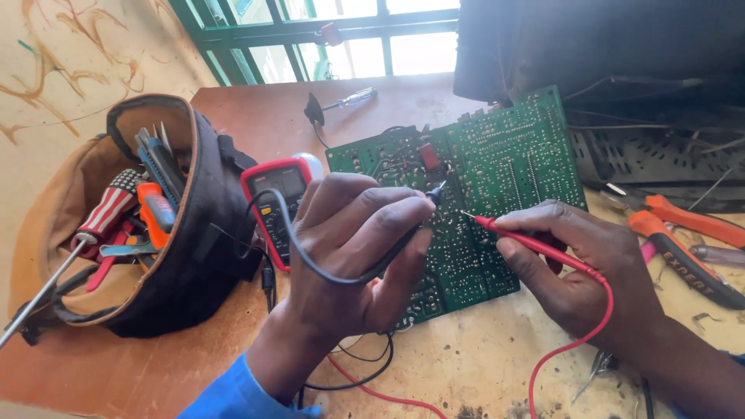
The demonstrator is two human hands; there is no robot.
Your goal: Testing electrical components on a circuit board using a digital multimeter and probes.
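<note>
Slim pointed probes [508,235] on green circuit board [497,178]

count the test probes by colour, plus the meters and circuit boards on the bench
black probe, in the left hand: 1
red probe, in the right hand: 1
red-cased multimeter: 1
green circuit board: 1
total: 4

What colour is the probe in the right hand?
Red, with a red lead; the right hand holds the probe on the green board. Head view.
</note>
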